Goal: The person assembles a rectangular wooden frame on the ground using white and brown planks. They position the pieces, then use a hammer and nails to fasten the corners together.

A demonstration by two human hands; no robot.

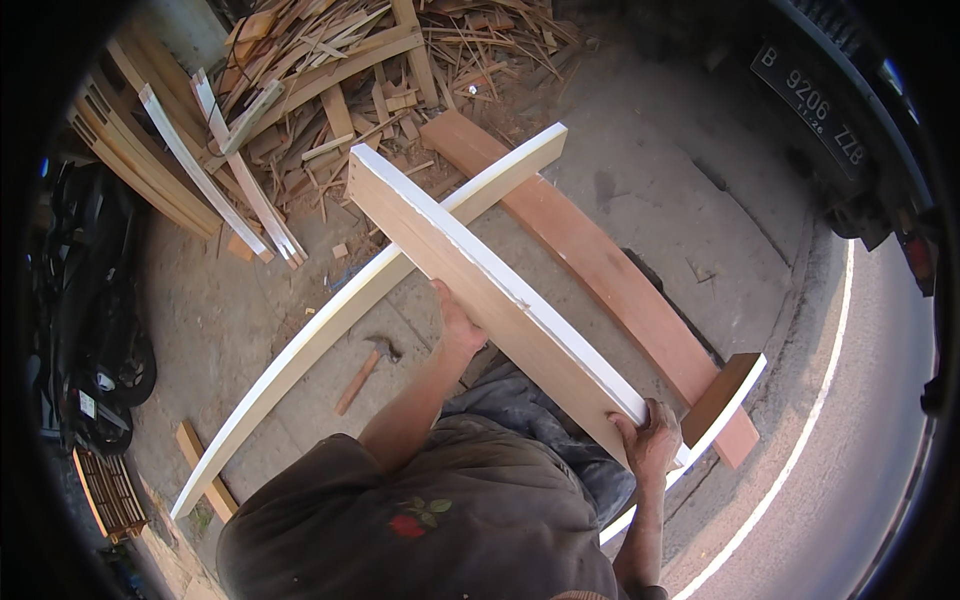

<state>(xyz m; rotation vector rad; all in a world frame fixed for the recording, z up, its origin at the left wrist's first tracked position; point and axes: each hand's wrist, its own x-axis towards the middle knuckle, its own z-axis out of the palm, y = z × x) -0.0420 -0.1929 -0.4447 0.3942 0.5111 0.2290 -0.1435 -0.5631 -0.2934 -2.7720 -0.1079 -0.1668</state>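
Both my hands hold a long wooden board (470, 265) with a tan face and a white edge, tilted across in front of me. My left hand (460, 320) is closed on its lower edge near the middle, some fingers hidden behind it. At the near right end my right hand (655, 438) grips it, thumb on the tan face. Beyond and below, a second white-edged board (320, 318) crosses it. A shorter brown piece (725, 400) with a white edge stands by my right hand; whether it is joined is hidden. A claw hammer (362, 378) lies on the ground left of my left arm.
A reddish-brown plank (610, 285) lies beyond the boards. Scrap wood (320, 75) is heaped at the far left, with long strips (205, 165) beside it. A wood block (205, 470) is under the second board's end. Motorcycle at left (95, 330); vehicle (850, 110) and road at right.
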